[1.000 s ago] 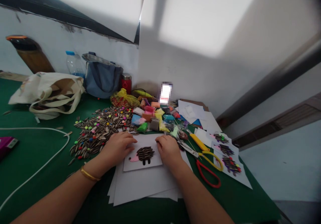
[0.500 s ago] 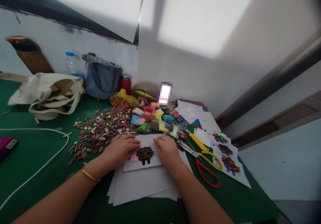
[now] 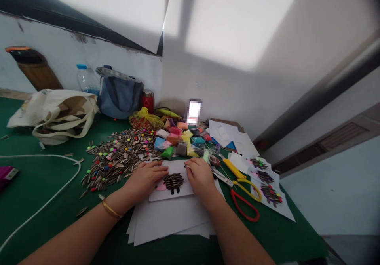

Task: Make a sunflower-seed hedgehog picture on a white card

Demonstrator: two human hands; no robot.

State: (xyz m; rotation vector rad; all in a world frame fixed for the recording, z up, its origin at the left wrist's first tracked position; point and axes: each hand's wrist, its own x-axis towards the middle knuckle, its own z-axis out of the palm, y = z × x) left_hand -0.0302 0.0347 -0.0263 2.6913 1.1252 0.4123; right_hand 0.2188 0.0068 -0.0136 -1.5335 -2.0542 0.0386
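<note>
A small white sheet [image 3: 172, 195] bears a hedgehog picture: a pink face, dark feet and a back of sunflower seeds [image 3: 173, 181]. My left hand [image 3: 148, 178] lies over the sheet's left edge, fingers stretched out near the pink face [image 3: 161, 186]. At the right edge my right hand [image 3: 201, 180] has thumb and forefinger together in a pinch; a tiny thing at the tips is too small to name. More white paper [image 3: 166, 221] lies stacked beneath. Left of my left hand spreads a heap of sunflower seeds [image 3: 118, 154] mixed with coloured ones.
Packets of coloured clay [image 3: 181, 148] lie behind the sheet. Scissors [image 3: 245, 201] and a yellow cutter [image 3: 234, 168] lie to the right, near finished hedgehog pictures [image 3: 271, 193]. Bags [image 3: 120, 96], a red flask [image 3: 147, 101] and a phone [image 3: 194, 112] stand at the back; a white cable [image 3: 78, 174] curves left.
The small sheet has shifted slightly right with my left hand. My right thumb and forefinger have come together at its right edge, where the fingers lay flatter before.
</note>
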